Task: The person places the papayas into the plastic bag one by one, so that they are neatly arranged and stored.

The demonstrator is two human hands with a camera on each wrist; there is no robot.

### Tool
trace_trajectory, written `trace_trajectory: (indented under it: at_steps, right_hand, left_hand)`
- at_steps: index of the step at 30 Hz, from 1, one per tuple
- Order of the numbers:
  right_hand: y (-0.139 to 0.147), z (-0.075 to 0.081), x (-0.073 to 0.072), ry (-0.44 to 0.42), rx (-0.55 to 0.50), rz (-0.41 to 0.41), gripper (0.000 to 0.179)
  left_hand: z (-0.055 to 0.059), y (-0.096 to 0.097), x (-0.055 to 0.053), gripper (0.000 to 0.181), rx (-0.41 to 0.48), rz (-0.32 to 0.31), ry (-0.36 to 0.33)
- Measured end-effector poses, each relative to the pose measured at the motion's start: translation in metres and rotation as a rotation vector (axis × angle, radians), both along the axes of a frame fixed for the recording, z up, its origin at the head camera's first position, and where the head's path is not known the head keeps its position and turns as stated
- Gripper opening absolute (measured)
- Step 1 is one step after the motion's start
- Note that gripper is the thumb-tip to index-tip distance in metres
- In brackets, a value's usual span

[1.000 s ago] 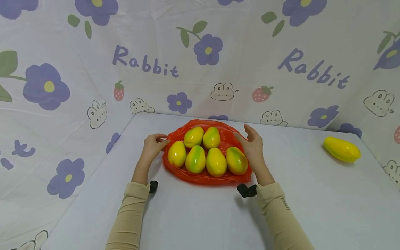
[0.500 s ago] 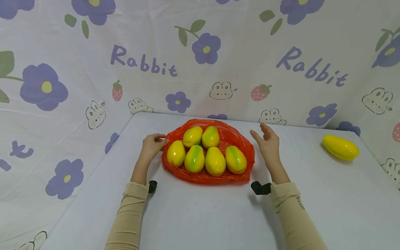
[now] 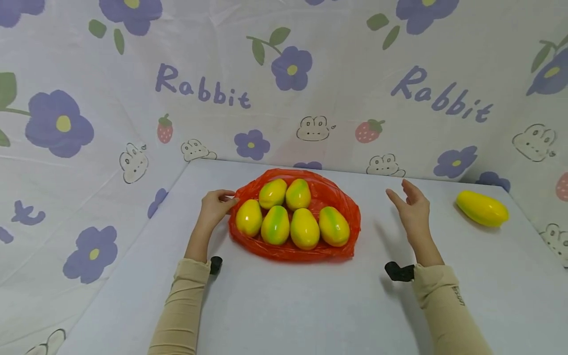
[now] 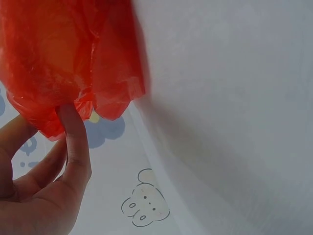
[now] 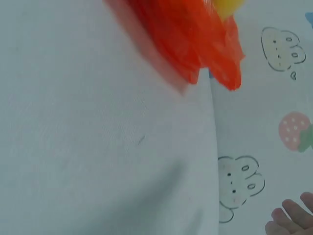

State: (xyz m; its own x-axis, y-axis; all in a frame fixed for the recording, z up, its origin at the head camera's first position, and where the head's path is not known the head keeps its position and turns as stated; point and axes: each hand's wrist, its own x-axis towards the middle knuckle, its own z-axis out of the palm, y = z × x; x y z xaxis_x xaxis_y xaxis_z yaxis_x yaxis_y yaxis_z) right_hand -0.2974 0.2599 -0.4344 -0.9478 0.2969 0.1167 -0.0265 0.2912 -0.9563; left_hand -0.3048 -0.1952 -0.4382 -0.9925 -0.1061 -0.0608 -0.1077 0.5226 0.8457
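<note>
A red plastic bag lies spread on the table with its mouth up. Several glossy yellow-green mangoes rest inside it. At the bag's left edge, my left hand pinches the plastic between thumb and fingers; in the left wrist view the fingers meet the red film. My right hand hovers over the table between the bag and a long yellow fruit like a papaya. It holds nothing, its fingers spread and relaxed. In the right wrist view only its fingertips show at the corner.
The white table ends at a back wall draped with printed cloth, with flowers, rabbits and strawberries. More of that cloth hangs at the left and right sides. Black wrist cameras are strapped at both cuffs.
My right hand has left the bag's right side and moved rightward toward the long yellow fruit. My left hand stays at the bag's left edge, and the mangoes keep their places.
</note>
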Motion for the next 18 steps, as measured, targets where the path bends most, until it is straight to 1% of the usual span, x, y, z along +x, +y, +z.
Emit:
trace_trajectory:
  at_steps: [3,11,18]
  right_hand:
    - [0.010,-0.001,0.002,-0.020,0.012,-0.013,0.072]
    - [0.045,-0.003,0.006,-0.068,0.048,-0.066,0.073]
    - [0.081,0.001,0.015,-0.119,0.080,-0.059,0.076]
  left_hand:
    - [-0.001,-0.001,0.000,0.039,-0.006,-0.002,0.009]
    - [-0.001,-0.002,-0.001,0.040,0.003,-0.009,0.005]
    - [-0.001,-0.004,0.000,0.040,-0.004,-0.008,0.008]
